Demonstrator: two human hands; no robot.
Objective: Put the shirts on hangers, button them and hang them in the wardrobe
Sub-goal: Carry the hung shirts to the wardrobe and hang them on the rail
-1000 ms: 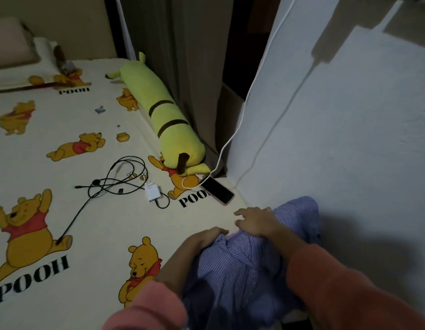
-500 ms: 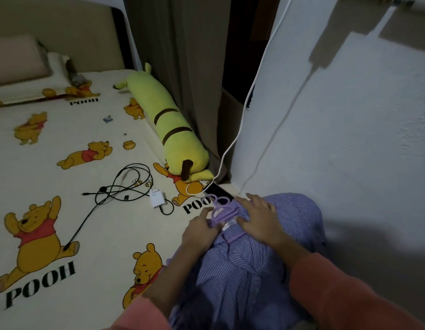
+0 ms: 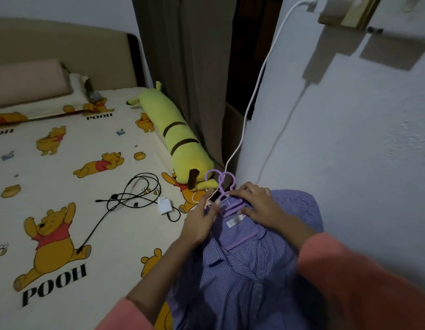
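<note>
**Fitting a striped shirt onto its hanger, near right corner of the bed**

Lying loose toward the middle of the bed [image 3: 64, 177]: black cable [image 3: 133, 194] and white charger [image 3: 164, 206]. Along the right edge: yellow bolster [image 3: 178, 141].

Left hand [image 3: 202, 222]: fingers curled, pinching the shirt's collar edge beside the hanger neck, probably to keep the opening spread.

Purple hanger [image 3: 227, 201]: hook pointing away from the person, bars lying inside the open collar.

Striped shirt [image 3: 242, 270]: front up over the bed's near right corner, placket unbuttoned as far as visible.

Right hand [image 3: 259, 206]: fingers bent, pressing collar and hanger bar together, apparently steadying both; thumb hidden.
</note>
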